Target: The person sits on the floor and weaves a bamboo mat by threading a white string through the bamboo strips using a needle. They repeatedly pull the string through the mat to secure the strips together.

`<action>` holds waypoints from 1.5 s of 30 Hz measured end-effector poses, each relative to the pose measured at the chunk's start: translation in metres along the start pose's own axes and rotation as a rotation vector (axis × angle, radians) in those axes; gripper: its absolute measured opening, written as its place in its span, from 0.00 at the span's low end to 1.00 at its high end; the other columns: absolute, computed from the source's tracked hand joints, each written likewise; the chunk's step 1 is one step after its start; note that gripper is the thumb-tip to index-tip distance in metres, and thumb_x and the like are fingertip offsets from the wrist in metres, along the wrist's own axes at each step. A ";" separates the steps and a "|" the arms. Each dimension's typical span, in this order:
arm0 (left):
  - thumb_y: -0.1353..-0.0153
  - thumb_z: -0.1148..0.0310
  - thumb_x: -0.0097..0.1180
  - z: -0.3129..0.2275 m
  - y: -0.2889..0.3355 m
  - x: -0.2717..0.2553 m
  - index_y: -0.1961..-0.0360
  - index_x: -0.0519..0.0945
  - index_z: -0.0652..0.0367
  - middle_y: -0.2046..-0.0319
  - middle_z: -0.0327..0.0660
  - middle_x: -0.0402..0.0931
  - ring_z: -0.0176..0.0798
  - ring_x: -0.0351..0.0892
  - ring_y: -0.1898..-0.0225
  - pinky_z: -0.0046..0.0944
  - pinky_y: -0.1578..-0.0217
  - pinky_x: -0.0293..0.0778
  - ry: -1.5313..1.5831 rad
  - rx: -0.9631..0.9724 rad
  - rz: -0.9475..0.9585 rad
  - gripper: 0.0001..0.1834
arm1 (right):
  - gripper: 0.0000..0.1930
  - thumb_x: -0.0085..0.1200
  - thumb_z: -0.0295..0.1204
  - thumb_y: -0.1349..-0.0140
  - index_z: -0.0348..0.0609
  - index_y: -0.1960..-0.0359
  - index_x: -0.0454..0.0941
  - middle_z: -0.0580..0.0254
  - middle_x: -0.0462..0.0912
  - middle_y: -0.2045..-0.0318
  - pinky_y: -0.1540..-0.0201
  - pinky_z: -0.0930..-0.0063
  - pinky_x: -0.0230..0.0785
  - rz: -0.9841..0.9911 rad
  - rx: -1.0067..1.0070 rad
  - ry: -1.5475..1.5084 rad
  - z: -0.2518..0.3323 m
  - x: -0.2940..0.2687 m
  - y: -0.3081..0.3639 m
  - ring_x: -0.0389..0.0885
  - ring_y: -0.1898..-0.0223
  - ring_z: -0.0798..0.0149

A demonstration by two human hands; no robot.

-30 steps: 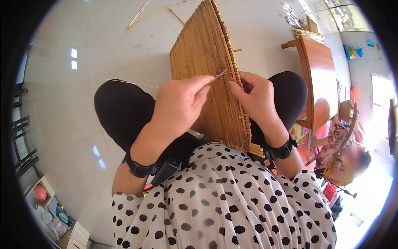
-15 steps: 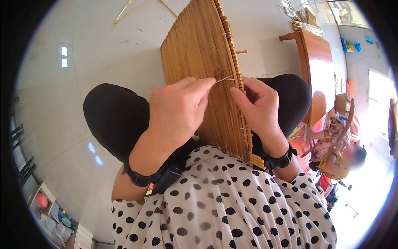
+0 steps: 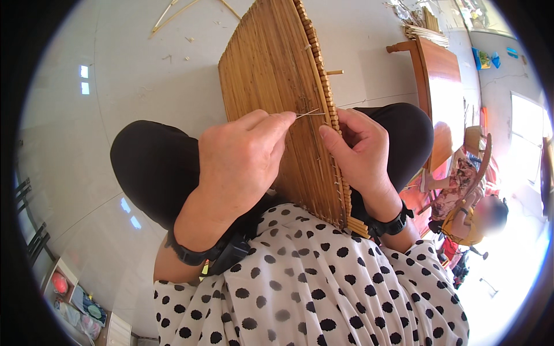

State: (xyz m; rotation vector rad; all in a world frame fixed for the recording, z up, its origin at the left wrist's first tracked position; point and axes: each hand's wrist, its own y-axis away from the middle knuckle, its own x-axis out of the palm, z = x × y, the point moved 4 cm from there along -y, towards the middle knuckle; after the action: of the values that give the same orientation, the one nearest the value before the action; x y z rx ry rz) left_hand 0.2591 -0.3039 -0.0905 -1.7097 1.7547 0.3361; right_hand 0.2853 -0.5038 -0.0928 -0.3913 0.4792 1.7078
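Note:
A panel of tan plant stalks [image 3: 271, 63] stitched side by side stands across my lap, its thick bound edge running along the right. My left hand [image 3: 239, 153] is over the panel's face, thumb and forefinger pinched on a thin needle [image 3: 310, 112]. A pale thread crosses the needle and runs to the bound edge. At that edge my right hand [image 3: 360, 147] grips the panel, thumb on the face and fingers curled behind. Loose stitches show along the edge below the thumb. A short stick [image 3: 335, 72] pokes out from the edge above my right hand.
Thin stalks [image 3: 173, 17] and scraps lie on the pale tiled floor at upper left. A wooden table [image 3: 440, 86] stands to the right, with a stalk bundle [image 3: 426, 36] beyond it. Another person [image 3: 464, 222] sits at far right. A shelf unit [image 3: 60, 282] stands at lower left.
The view has shifted slightly, and my left hand sits a little farther left and lower with the needle. My right hand keeps its hold on the panel's edge.

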 end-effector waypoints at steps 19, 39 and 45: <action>0.42 0.84 0.64 -0.003 -0.003 -0.001 0.57 0.87 0.61 0.79 0.41 0.75 0.38 0.74 0.82 0.35 0.79 0.68 0.061 0.015 -0.049 0.12 | 0.13 0.68 0.23 0.44 0.33 0.57 0.84 0.63 0.75 0.77 0.73 0.77 0.65 -0.013 -0.045 0.023 -0.003 0.001 -0.002 0.70 0.77 0.72; 0.45 0.78 0.63 -0.010 -0.007 -0.023 0.58 0.86 0.57 0.72 0.40 0.83 0.46 0.82 0.74 0.41 0.76 0.75 -0.143 -0.001 0.077 0.12 | 0.14 0.67 0.24 0.44 0.33 0.56 0.84 0.59 0.76 0.76 0.73 0.73 0.66 0.091 -0.194 0.141 0.022 0.011 -0.012 0.72 0.78 0.67; 0.41 0.79 0.63 -0.003 0.005 -0.032 0.60 0.86 0.60 0.70 0.44 0.84 0.47 0.83 0.74 0.38 0.74 0.76 -0.079 -0.088 -0.014 0.08 | 0.15 0.66 0.24 0.42 0.32 0.54 0.84 0.61 0.76 0.75 0.71 0.76 0.67 0.081 -0.194 -0.004 0.028 0.029 -0.007 0.71 0.76 0.71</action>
State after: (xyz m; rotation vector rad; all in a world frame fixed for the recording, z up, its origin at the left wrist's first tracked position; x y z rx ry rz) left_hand 0.2519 -0.2796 -0.0704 -1.7455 1.6923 0.4745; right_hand 0.2868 -0.4639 -0.0839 -0.5138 0.3306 1.8396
